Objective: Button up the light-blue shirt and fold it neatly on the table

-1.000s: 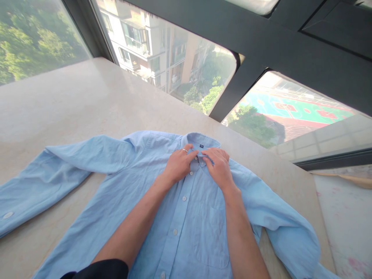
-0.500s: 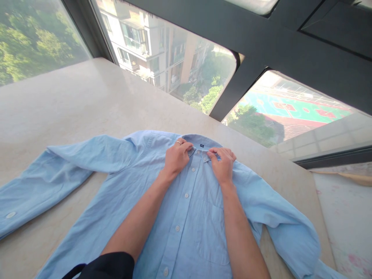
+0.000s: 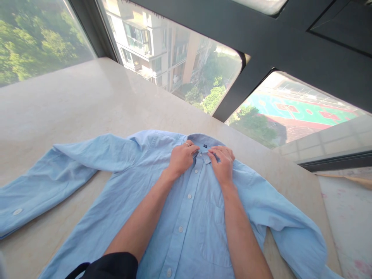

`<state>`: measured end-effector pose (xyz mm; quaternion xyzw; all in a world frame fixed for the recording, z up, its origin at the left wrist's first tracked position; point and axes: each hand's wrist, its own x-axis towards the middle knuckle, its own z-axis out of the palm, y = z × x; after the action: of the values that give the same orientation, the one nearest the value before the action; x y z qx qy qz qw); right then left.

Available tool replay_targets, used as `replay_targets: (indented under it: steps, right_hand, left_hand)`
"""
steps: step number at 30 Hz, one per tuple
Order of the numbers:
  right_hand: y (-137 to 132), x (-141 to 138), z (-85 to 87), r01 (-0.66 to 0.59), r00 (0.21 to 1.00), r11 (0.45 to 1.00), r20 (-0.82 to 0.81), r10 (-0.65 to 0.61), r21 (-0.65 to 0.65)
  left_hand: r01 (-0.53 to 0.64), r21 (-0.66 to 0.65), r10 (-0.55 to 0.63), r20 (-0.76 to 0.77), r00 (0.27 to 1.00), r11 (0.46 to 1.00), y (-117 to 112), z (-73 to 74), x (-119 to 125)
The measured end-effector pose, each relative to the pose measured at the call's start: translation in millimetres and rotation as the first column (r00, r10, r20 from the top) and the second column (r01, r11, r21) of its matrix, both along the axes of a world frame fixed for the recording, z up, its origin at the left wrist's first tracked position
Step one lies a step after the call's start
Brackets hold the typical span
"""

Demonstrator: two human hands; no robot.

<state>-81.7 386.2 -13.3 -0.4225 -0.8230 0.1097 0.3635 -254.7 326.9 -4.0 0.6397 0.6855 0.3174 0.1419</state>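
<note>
A light blue button-up shirt lies front side up on a pale stone ledge, buttoned down the middle, sleeves spread to both sides. My left hand, a ring on one finger, pinches the left side of the collar. On the collar's right side my right hand is closed with its fingers curled round the cloth. The two hands nearly meet at the top button. A chest pocket sits beside my right forearm.
Large slanted windows with dark frames rise right behind the ledge, showing trees, a building and a sports court far below. The ledge ends at the right near a pink-stained surface. The left sleeve's cuff reaches the left frame edge.
Both hands slid up from the placket to the collar and closed on it. The view shifted slightly to the right.
</note>
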Motion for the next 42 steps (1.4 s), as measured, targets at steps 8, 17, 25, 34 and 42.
replay_targets:
  steps: [8, 17, 25, 34, 42]
  right_hand:
    - [-2.5, -1.6, -3.4, -0.051, 0.998, 0.998, 0.028, 0.050, 0.027]
    - [4.6, 2.5, -14.6, 0.065, 0.997, 0.994, -0.024, -0.068, -0.086]
    - [6.5, 1.1, -14.1, 0.059, 0.995, 0.989, -0.066, -0.068, -0.134]
    - [13.6, 3.4, -8.8, 0.057, 0.998, 0.990, 0.028, -0.054, -0.131]
    - [42.1, 7.4, 19.8, 0.043, 0.954, 0.985, 0.301, 0.009, -0.168]
  left_hand:
    - [0.005, 0.144, -0.008, 0.022, 1.000, 0.990, 3.7, -9.9, -0.1]
    - [-0.028, 0.149, 0.051, -0.158, 0.986, 0.988, -1.5, -10.2, 1.6]
    - [-0.044, 0.123, 0.067, -0.192, 0.979, 0.991, 0.1, -13.5, 1.4]
    - [0.122, 0.110, -0.079, -0.334, 0.939, 0.986, 12.1, 7.1, -22.1]
    - [0.175, -0.096, -0.190, -0.185, 0.964, 0.980, 54.3, 17.3, -50.8]
